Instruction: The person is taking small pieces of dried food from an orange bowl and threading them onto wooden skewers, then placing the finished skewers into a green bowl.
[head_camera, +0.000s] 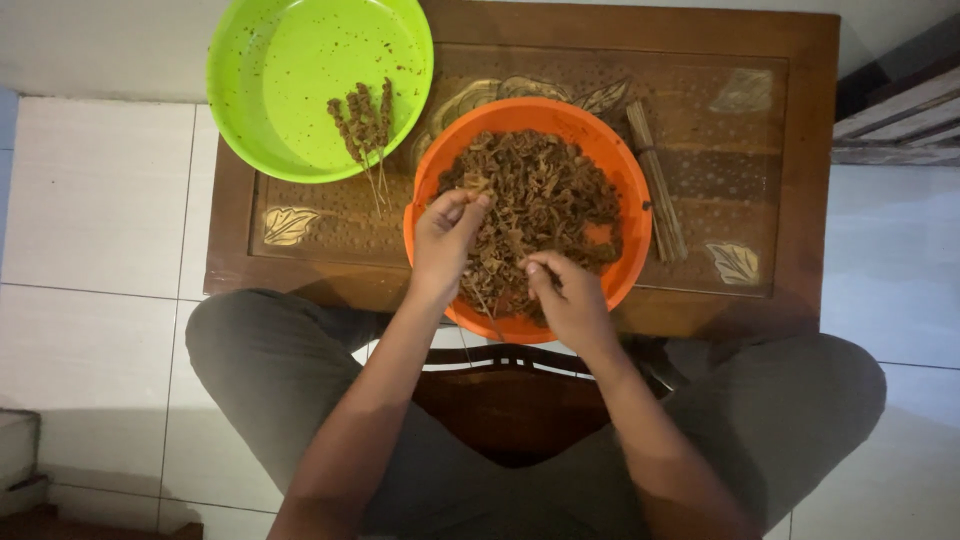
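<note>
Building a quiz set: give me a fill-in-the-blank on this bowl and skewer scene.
1. Both hands, left hand and right hand, work over the ____ bowl.
2. The finished skewers lie in the ____ bowl.
3. The bundle of bare sticks lies to the ____ of the meat-filled bowl.

Missing: orange; green; right

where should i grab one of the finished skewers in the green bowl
Take a finished skewer by its bare stick end, which juts over the green bowl rim toward the person. Come from the near side, pinching with the fingers; the far half is covered in meat pieces.
</note>
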